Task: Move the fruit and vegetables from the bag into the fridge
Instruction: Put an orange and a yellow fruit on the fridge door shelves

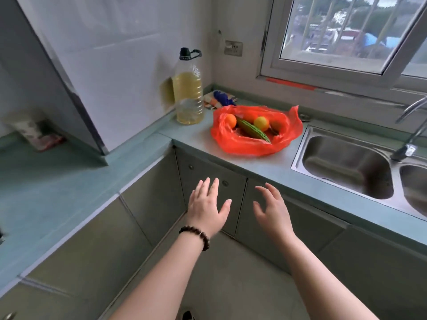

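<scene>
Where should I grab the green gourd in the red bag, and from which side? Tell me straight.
Take the green gourd around its middle, coming from above through the open mouth of the red bag. It lies slanted on top of the pile with its upper side showing, an orange and a yellow fruit on either side. Either open hand, left hand or right hand, probably suits.

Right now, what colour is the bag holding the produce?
Orange-red, translucent plastic bag; it shows in the head view, the only one.

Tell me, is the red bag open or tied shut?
Open. The red bag lies spread on the counter, and you can see an orange, a green gourd and a yellow fruit inside.
</scene>
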